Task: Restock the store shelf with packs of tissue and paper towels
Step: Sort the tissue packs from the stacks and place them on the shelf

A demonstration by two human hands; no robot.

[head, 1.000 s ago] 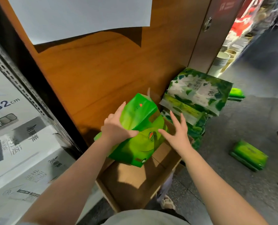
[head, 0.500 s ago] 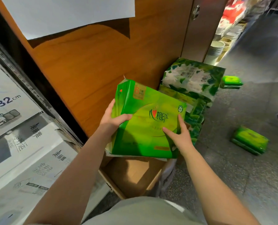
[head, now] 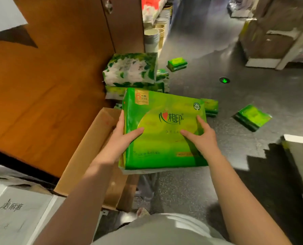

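Note:
I hold a large bright green tissue pack (head: 165, 149) flat in front of me, printed face up. My left hand (head: 123, 138) grips its left edge, thumb on top and fingers underneath. My right hand (head: 201, 137) grips the right side, thumb and fingers spread over the top face. The pack hangs above the right edge of an open cardboard box (head: 92, 149) on the floor. Behind it a white-and-green leaf-printed pack (head: 129, 69) lies on a stack of green packs against the wooden panel.
Small green tissue packs lie loose on the dark floor, one at the right (head: 252, 117), one further back (head: 177, 64), one just behind the held pack (head: 210, 106). A wooden panel (head: 46, 89) stands left. Printed grey cartons (head: 14, 214) sit lower left. Stacked buckets (head: 151, 40) line the aisle.
The pack has come up out of the box and swung right, now held flat over the floor. My view has turned right, away from the shelf.

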